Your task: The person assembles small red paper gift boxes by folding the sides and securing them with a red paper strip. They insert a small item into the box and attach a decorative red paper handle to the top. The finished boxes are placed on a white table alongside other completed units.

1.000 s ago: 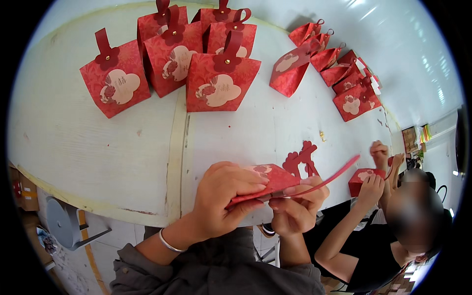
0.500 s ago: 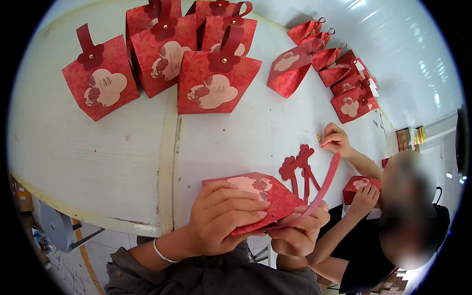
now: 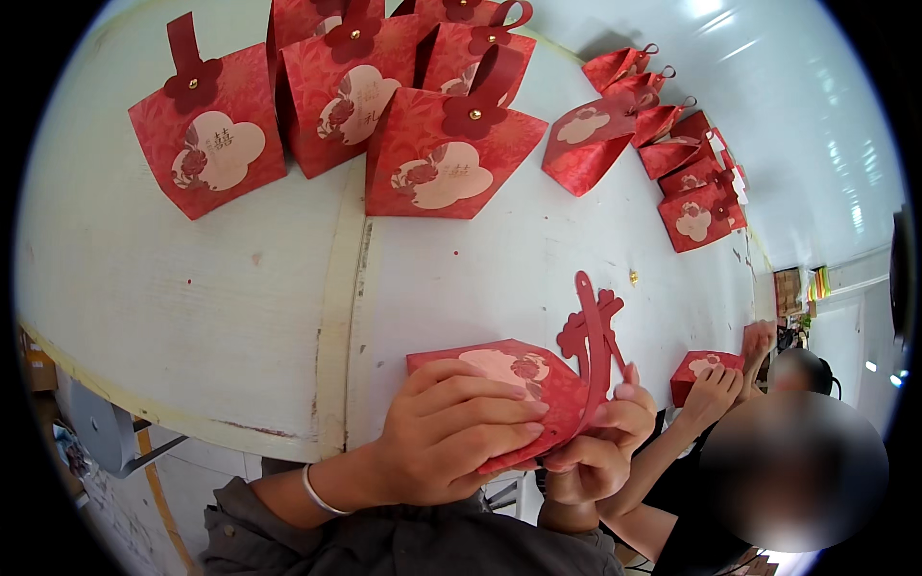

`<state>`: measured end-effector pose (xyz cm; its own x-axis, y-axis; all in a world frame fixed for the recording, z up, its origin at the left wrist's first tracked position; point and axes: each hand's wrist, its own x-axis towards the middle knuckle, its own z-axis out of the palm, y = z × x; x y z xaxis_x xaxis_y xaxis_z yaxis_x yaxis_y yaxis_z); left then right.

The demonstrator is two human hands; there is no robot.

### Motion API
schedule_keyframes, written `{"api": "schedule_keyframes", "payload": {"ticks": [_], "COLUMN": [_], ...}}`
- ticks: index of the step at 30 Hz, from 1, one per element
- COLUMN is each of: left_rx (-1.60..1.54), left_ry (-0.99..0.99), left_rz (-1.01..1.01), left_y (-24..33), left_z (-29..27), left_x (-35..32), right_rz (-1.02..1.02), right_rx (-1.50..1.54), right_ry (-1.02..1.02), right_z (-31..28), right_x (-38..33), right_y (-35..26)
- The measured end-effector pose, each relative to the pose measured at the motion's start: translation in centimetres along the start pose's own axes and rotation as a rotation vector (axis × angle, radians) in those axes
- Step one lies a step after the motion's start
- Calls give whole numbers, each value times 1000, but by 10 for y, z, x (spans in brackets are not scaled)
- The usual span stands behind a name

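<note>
- Red paper gift bag (image 3: 519,389), still flat and unfolded, sits at the near edge of the tabletop (image 3: 192,317), pinched between both hands.
- Left hand (image 3: 447,432) lies over the bag's front panel, fingers spread across it and clamped down, thumb hidden beneath.
- Right hand (image 3: 600,446) closes on the bag's right end, just under the strap (image 3: 591,336) and flower-shaped tab that stand up from it.
- Judging by its look, the bag is thin printed card: light, fairly stiff along the panels, easy to crease or tear at the folds and the narrow strap. Best held by the flat panels near the scored edges, not by the strap.
- Another person's hand (image 3: 713,384) rests on a small red bag (image 3: 704,370) at the right edge of the tabletop.
- Finished bags (image 3: 447,154) stand upright along the far edge, each with a snap-closed strap and a pale cloud-shaped label.
- More folded bags (image 3: 672,158) lie in a row toward the far right corner.
</note>
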<state>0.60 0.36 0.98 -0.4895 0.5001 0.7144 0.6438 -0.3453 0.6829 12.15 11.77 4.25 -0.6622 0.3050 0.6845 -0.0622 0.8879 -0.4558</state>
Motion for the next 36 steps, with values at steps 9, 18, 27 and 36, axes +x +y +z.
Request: {"api": "schedule_keyframes", "payload": {"ticks": [9,18,27,36], "left_rx": [-14,-46,42,-30], "left_ry": [33,-23,-50,-129], "left_rz": [-47,-71,-41,48], "left_y": [-1,-2,13,18], "left_z": [1,-4,-7,-5], "left_x": [1,3,14,7], "right_rz": [12,-73,124,-148], "right_rx": [114,121,393,158], "right_ry": [-158,-126,-143,-194], "right_z": [-4,2,-5,-23], "right_x": [17,15,22,13], "right_y": [1,7,4,0]}}
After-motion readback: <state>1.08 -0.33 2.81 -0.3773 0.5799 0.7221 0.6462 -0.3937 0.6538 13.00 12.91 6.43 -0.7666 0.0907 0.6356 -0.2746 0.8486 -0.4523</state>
